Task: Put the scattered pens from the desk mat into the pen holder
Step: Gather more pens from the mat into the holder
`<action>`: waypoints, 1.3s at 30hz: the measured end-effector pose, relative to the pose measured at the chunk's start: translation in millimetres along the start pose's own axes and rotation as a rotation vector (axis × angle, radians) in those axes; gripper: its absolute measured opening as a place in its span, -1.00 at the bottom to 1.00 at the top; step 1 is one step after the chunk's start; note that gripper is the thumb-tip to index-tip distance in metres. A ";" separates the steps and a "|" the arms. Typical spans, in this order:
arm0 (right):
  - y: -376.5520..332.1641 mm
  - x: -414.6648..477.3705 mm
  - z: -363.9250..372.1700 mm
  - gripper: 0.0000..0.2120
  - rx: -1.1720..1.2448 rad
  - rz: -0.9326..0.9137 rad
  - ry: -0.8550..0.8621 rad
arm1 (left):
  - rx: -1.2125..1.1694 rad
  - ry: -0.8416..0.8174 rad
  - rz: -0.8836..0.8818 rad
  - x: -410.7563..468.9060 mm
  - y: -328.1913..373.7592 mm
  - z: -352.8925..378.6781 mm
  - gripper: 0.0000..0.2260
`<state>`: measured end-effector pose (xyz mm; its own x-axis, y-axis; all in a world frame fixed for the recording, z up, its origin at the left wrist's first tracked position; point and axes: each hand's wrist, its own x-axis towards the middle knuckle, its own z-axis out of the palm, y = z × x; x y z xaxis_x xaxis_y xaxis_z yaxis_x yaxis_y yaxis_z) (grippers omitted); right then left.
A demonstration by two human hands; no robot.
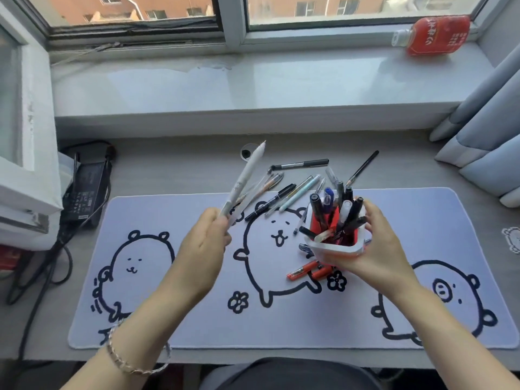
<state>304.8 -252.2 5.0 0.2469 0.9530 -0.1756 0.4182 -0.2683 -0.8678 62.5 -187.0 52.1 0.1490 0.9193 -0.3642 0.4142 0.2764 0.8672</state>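
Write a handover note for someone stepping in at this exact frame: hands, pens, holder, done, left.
Left hand: shut on a white pen, raised above the mat.
Right hand: gripping the pen holder, tilted toward the camera.
Done: several pens already stand in the holder.
Left: the white pen, a loose pile across the mat's far edge and the desk, and orange pens just below the holder.

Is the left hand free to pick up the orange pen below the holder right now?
Probably not: the left hand already grips a white pen, and the right hand holding the pen holder partly covers the orange pen.
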 end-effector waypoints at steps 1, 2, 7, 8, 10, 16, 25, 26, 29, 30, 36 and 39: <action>-3.3 1.6 3.0 -0.03 0.002 -0.015 -0.012 | 0.040 -0.016 0.029 -2.5 7.9 -4.8 -0.73; -6.7 2.8 6.0 -0.03 0.009 -0.026 -0.020 | 0.114 -0.032 0.070 -5.5 14.3 -8.3 -0.68; -14.7 -0.9 14.1 -0.07 -0.034 -0.083 -0.037 | 0.531 -0.095 0.128 -19.1 28.3 -17.1 -0.71; -14.7 -2.7 14.7 -0.05 -0.053 -0.084 -0.034 | 0.535 -0.105 0.103 -19.7 29.6 -18.4 -0.75; -15.8 -6.5 15.4 -0.02 -0.091 -0.095 -0.035 | 0.497 -0.108 0.090 -19.8 32.1 -18.5 -0.85; -20.3 -13.0 23.7 -0.01 -0.117 -0.078 -0.078 | 0.126 0.117 0.291 -15.7 33.7 8.0 -0.87; -16.7 -15.5 33.9 -0.02 -0.021 -0.043 -0.068 | -0.224 0.165 0.400 -15.7 35.1 45.8 -0.85; -16.1 -15.4 34.1 -0.03 -0.026 -0.042 -0.061 | -0.234 0.166 0.448 -15.2 36.2 44.9 -0.89; -17.0 -15.6 34.7 -0.03 -0.045 -0.034 -0.047 | -0.396 0.061 0.515 -13.3 41.8 40.1 -0.89; -17.3 -15.6 35.1 -0.02 -0.056 -0.039 -0.049 | -0.479 0.005 0.494 -11.2 43.7 39.7 -0.92; -19.1 -13.8 40.4 0.02 -0.051 -0.084 -0.069 | -0.857 -0.089 0.273 2.3 50.7 51.0 -0.82; -20.4 -14.5 41.7 0.03 -0.050 -0.085 -0.064 | -0.931 -0.069 0.193 5.4 54.3 52.3 -0.78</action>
<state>256.3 -254.7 5.9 0.1525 0.9793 -0.1331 0.4786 -0.1910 -0.8570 132.8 -181.6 79.5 0.2047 0.9622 -0.1795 -0.5003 0.2605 0.8257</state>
